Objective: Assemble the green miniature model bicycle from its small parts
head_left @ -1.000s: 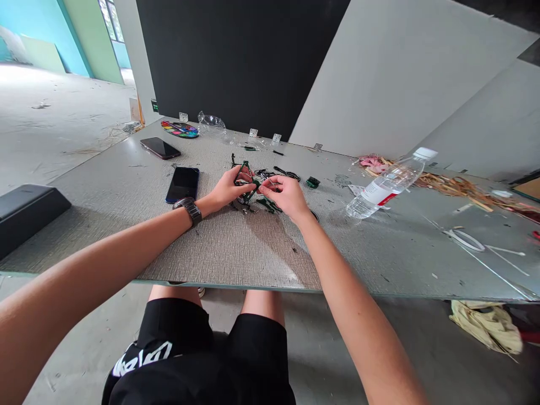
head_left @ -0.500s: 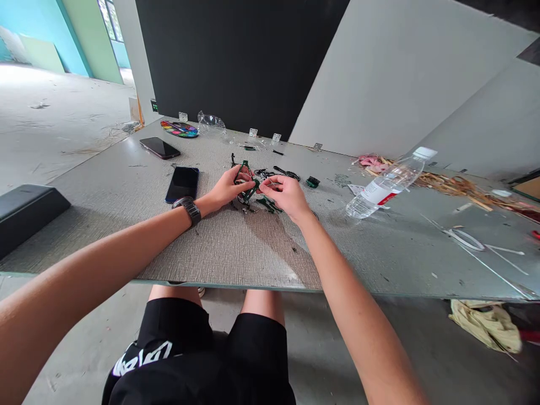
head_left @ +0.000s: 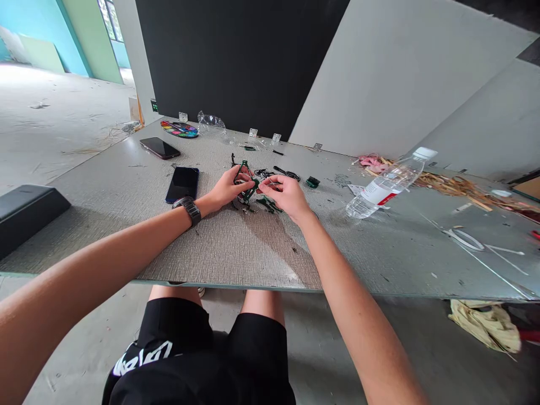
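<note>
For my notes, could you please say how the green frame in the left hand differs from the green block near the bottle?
The green frame is in the left hand; the green block lies on the table. The frame has thin, open bars; the block is compact. The frame looks larger than the block. Both are dark green.

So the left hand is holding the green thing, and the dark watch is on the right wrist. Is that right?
Not quite: the dark watch is on the left wrist, as the head view shows. The left hand is indeed holding the green thing.
</note>
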`<state>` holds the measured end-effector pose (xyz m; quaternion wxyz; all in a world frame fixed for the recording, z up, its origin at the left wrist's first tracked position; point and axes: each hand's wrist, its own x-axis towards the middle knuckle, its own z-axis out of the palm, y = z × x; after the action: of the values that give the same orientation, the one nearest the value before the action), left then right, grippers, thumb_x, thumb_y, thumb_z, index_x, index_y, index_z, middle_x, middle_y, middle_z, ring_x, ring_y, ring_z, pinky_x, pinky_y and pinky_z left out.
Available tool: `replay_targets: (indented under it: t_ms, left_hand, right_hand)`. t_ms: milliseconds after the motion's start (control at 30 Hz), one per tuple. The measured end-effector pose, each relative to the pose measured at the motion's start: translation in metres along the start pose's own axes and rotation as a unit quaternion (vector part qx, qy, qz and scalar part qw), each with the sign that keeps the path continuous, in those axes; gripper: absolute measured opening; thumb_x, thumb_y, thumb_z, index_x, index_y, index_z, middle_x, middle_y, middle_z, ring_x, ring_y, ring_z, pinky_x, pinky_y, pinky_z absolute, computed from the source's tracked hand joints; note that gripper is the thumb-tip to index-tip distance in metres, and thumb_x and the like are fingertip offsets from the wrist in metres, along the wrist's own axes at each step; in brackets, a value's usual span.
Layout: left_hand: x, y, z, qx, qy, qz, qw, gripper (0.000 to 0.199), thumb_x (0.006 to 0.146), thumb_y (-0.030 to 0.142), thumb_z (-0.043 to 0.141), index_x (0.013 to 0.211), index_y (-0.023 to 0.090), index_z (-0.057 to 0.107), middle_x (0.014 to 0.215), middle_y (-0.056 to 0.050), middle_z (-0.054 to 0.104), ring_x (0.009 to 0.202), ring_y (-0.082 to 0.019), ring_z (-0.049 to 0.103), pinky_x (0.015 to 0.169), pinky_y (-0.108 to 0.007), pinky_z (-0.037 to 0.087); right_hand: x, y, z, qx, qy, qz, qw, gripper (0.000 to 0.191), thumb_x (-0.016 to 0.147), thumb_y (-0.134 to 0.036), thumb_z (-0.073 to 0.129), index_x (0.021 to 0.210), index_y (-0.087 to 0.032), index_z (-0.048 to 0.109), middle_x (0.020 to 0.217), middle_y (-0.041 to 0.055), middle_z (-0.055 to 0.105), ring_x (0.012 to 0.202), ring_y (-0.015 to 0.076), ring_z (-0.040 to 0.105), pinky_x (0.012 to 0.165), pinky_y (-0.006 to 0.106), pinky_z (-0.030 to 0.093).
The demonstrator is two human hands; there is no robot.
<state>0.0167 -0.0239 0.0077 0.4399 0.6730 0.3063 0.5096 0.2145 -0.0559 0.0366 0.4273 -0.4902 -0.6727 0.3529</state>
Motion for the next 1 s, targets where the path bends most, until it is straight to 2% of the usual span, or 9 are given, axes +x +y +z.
replay_targets:
  t_ms: [100,200,300,433,600,700,800,900,1000]
  left_hand:
    - [0.000,0.000,0.000,0.000,0.004,0.002,1.000,0.027,0.082,0.030,0.073,0.100,0.017,0.059,0.090,-0.004,0.065,0.084,-0.015,0.062,0.073,-0.029,0.050]
    - [0.000,-0.001,0.000,-0.004,0.003,-0.002,1.000,0.026,0.082,0.030,0.073,0.099,0.017,0.058,0.087,-0.003,0.063,0.083,-0.014,0.062,0.070,-0.027,0.050]
    - [0.000,-0.001,0.000,-0.003,0.006,-0.009,1.000,0.025,0.083,0.028,0.074,0.099,0.016,0.058,0.087,-0.003,0.063,0.081,-0.013,0.061,0.066,-0.025,0.049]
    - [-0.001,0.000,-0.001,-0.002,0.010,-0.020,1.000,0.026,0.084,0.030,0.074,0.100,0.016,0.058,0.090,-0.004,0.063,0.081,-0.014,0.060,0.059,-0.024,0.048]
    - [-0.001,-0.002,-0.001,-0.006,0.005,-0.028,1.000,0.027,0.085,0.032,0.073,0.101,0.017,0.058,0.089,-0.004,0.062,0.080,-0.015,0.061,0.057,-0.024,0.047]
    - [-0.001,-0.003,0.000,-0.002,0.012,-0.018,1.000,0.023,0.085,0.029,0.073,0.099,0.018,0.059,0.092,-0.005,0.063,0.081,-0.015,0.061,0.059,-0.025,0.048]
    - [-0.001,-0.003,0.000,-0.008,0.008,-0.022,1.000,0.023,0.085,0.028,0.073,0.100,0.018,0.058,0.090,-0.004,0.062,0.079,-0.014,0.060,0.059,-0.024,0.048]
    - [-0.001,-0.002,0.001,-0.012,0.010,-0.031,0.999,0.026,0.084,0.028,0.074,0.101,0.017,0.058,0.088,-0.003,0.061,0.079,-0.013,0.060,0.058,-0.023,0.047]
    - [-0.001,-0.002,0.000,-0.012,0.010,-0.027,1.000,0.027,0.084,0.031,0.074,0.101,0.018,0.059,0.087,-0.003,0.061,0.079,-0.014,0.060,0.056,-0.022,0.045]
  right_hand:
    - [0.001,0.001,0.000,-0.011,0.007,-0.013,1.000,0.045,0.074,-0.062,0.082,0.089,-0.021,0.069,0.084,0.0075,0.075,0.073,0.0195,0.065,0.057,0.030,0.045]
    - [0.003,0.003,-0.005,-0.044,0.011,-0.043,0.998,0.044,0.083,-0.062,0.073,0.094,-0.020,0.071,0.088,0.0090,0.077,0.081,0.0219,0.068,0.067,0.033,0.050]
    - [0.005,0.000,-0.019,-0.127,0.037,-0.086,0.987,0.041,0.095,-0.056,0.059,0.096,-0.018,0.075,0.090,0.0102,0.078,0.086,0.0230,0.070,0.079,0.037,0.051]
    - [-0.001,-0.011,-0.045,-0.241,0.072,-0.101,0.963,0.035,0.098,-0.045,0.056,0.097,-0.019,0.079,0.098,0.0102,0.080,0.088,0.0254,0.069,0.079,0.039,0.050]
    - [-0.041,-0.018,-0.062,-0.281,-0.011,-0.106,0.954,0.026,0.096,-0.039,0.059,0.098,-0.023,0.079,0.106,0.0071,0.080,0.095,0.0259,0.071,0.081,0.039,0.053]
    - [-0.077,-0.010,-0.071,-0.351,-0.053,-0.062,0.933,0.021,0.095,-0.033,0.057,0.098,-0.025,0.077,0.095,0.0050,0.079,0.078,0.0230,0.070,0.070,0.037,0.052]
    - [-0.105,-0.001,-0.081,-0.402,-0.060,-0.034,0.913,0.016,0.093,-0.027,0.057,0.098,-0.025,0.072,0.090,0.0044,0.076,0.075,0.0221,0.070,0.068,0.036,0.050]
    - [-0.119,0.005,-0.083,-0.420,-0.071,-0.032,0.904,0.015,0.094,-0.027,0.053,0.100,-0.026,0.067,0.084,0.0029,0.074,0.072,0.0215,0.069,0.066,0.035,0.048]
    - [-0.122,0.007,-0.076,-0.416,-0.089,-0.050,0.904,0.018,0.096,-0.027,0.049,0.107,-0.026,0.064,0.078,0.0016,0.071,0.068,0.0206,0.066,0.065,0.034,0.047]
